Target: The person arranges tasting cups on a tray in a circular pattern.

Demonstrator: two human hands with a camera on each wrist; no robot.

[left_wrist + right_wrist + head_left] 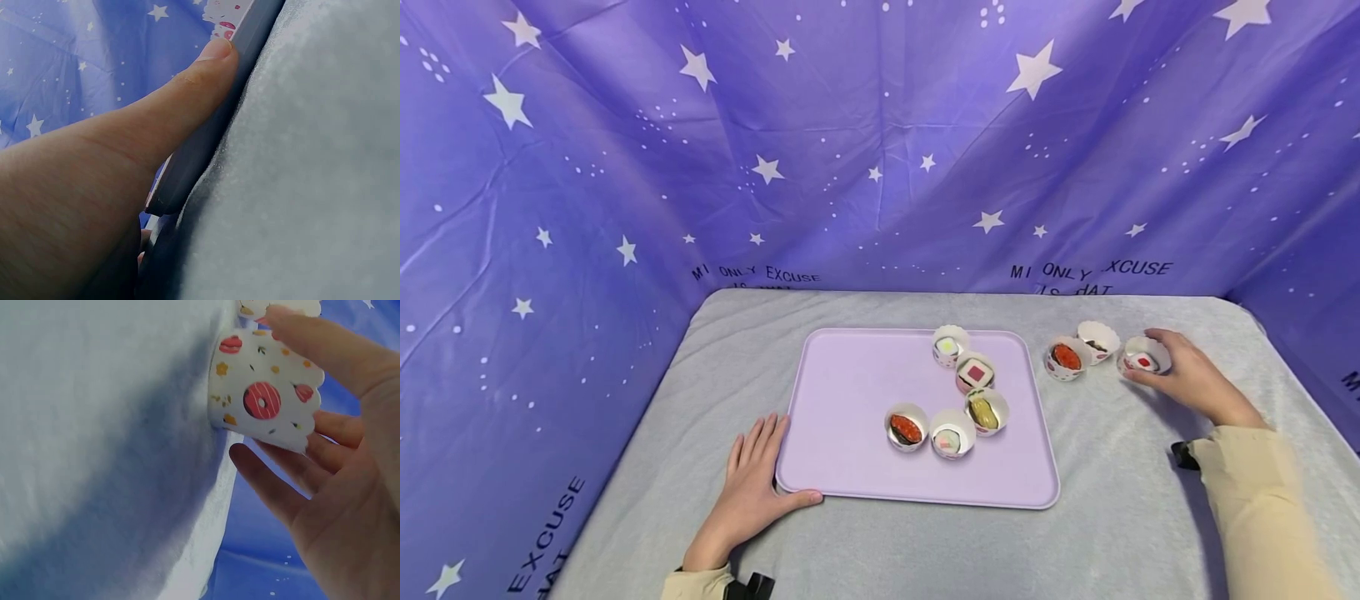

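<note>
At the right of the table my right hand [1195, 379] holds a white paper baking cup [1131, 367] between thumb and fingers, with a white-and-red sushi piece [1142, 362] inside. Its printed side, with a pink donut [262, 400], faces the right wrist camera. Flat at the lower left corner of a lilac tray [850, 367] rests my left hand [751, 492], fingers straight along the side and thumb [206, 75] over the front edge. On the tray, several cups with sushi pieces, such as the red-topped one [906, 429], form a bent row.
Left of the held cup stand two more cups, one with a red-topped piece [1066, 358] and one with a dark piece [1097, 343]. A grey cloth [925, 550] covers the table. Purple star-patterned curtain [880, 125] hangs behind and at the sides.
</note>
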